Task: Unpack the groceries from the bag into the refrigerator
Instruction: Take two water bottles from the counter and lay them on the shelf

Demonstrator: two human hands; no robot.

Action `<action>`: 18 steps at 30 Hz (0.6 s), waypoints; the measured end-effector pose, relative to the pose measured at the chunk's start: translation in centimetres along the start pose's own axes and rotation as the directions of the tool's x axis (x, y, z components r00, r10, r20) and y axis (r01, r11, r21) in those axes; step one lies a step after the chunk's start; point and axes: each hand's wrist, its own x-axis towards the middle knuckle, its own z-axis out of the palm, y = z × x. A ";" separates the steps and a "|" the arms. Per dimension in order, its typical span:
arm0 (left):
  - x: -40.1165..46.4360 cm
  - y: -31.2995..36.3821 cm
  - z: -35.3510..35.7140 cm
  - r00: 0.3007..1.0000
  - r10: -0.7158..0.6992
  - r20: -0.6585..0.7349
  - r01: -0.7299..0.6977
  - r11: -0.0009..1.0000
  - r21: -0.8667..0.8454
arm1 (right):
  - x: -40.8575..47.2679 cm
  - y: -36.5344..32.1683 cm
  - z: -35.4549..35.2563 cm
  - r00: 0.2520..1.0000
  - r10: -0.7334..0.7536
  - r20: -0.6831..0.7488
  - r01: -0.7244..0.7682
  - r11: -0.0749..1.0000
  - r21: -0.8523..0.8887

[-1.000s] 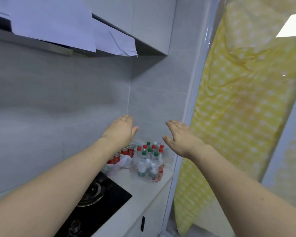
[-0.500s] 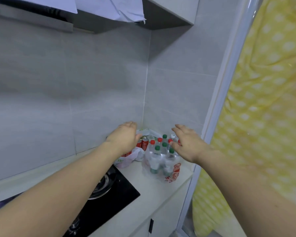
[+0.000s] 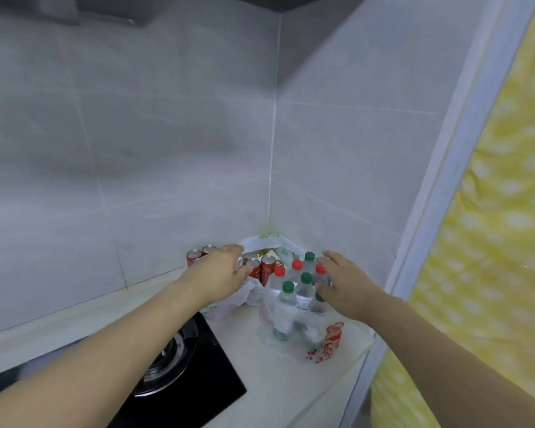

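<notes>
Counter [image 3: 260, 387]: pale, running into a far corner of grey tiled walls.
Hob [image 3: 179, 384]: black glass with a burner, at the near left of the counter.
Curtain [image 3: 491, 242]: yellow with white dots, behind a pale frame on the right.
White bag [image 3: 229, 304]: at the far corner, mouth open, red cans [image 3: 267, 267] upright inside.
Clear bag [image 3: 294, 329]: just right of the white bag, holding bottles [image 3: 305, 281] with red and green caps — red print on its near side.
Left hand [image 3: 218, 273]: reaches over the white bag's left rim, fingers loosely bent, gripping nothing that shows; whether it touches the cans, I cannot tell.
Right hand [image 3: 345, 284]: over the right side of the clear bag, fingers spread and relaxed, fingertips at the bottle caps — no grasp seen.
</notes>
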 end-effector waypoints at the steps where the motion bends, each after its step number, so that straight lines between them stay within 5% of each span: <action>1: 0.7 0.1 0.8 1.000 -0.004 0.015 0.004 1.000 -0.028 | 0.9 0.8 0.2 1.000 0.013 0.009 -0.013 1.000 -0.001; 7: 4.6 0.2 5.8 0.993 -0.102 0.061 0.114 0.962 -0.249 | 7.0 5.3 1.6 0.994 0.022 0.105 -0.017 0.998 -0.054; 18: 11.3 3.5 13.4 0.953 -0.293 0.073 0.302 0.920 -0.250 | 18.2 10.2 4.8 0.929 -0.210 0.304 0.240 0.969 -0.063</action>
